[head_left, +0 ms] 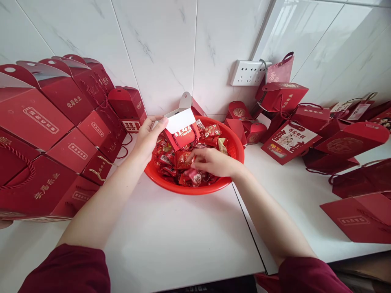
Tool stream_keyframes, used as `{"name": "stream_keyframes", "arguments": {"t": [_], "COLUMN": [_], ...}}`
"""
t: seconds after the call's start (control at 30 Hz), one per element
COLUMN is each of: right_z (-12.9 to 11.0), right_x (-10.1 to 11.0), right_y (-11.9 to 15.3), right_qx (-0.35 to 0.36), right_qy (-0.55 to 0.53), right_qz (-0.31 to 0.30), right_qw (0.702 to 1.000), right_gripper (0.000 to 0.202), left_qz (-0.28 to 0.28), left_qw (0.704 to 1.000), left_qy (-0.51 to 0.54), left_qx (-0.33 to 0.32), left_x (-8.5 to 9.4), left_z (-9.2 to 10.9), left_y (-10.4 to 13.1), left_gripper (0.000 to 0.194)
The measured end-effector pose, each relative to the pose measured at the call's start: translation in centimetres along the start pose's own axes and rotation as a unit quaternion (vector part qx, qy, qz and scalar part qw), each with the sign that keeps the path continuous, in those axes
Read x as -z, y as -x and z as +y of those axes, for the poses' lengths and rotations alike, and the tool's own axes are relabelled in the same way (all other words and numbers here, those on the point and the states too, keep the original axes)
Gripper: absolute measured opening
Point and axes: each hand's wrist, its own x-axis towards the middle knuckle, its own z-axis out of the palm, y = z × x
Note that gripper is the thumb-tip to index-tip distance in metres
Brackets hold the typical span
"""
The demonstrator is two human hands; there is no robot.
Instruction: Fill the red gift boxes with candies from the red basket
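Note:
My left hand point(149, 134) is closed on the edge of a small red gift box point(184, 140), thumb on its raised white flap. The box has gold lettering and a twisted red cord handle, and is tilted over the red plastic basin point(171, 189). Many candies in red wrappers point(183, 159) fill the basin. Among them is my right hand point(210, 160), its fingers curled together at a pinkish wrapped candy point(193, 174), slightly blurred. Part of that candy lies hidden under the fingertips.
Red gift boxes point(45, 118) stand stacked at the left, by the tiled wall. More red boxes and bags point(290, 140) crowd the right side of the white table point(183, 236). A power strip point(249, 73) is on the wall. Part of a person's hand point(5, 224) shows at the left edge.

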Motion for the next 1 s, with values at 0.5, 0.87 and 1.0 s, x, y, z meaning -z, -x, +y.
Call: {"name": "stream_keyframes", "arguments": {"t": [0.5, 0.87, 1.0], "right_z": [-0.6, -0.5, -0.1], "right_x": [-1.1, 0.3, 1.1], "right_y": [-0.2, 0.2, 0.5], "right_qx": [0.020, -0.034, -0.003], "right_qy": [0.144, -0.325, -0.436], "right_qz": [-0.113, -0.048, -0.094], "right_qw": [0.983, 0.944, 0.895], "right_gripper": [0.012, 0.018, 0.037], "left_qz": [-0.008, -0.004, -0.009], "left_qw": [1.000, 1.000, 1.000], "left_qy": [-0.003, 0.003, 0.012], "left_qx": [0.002, 0.001, -0.002], "left_x": [0.0, 0.1, 0.2], "left_z": [0.0, -0.3, -0.5], "left_y": [0.0, -0.2, -0.3], "left_gripper": [0.052, 0.050, 0.047]}}
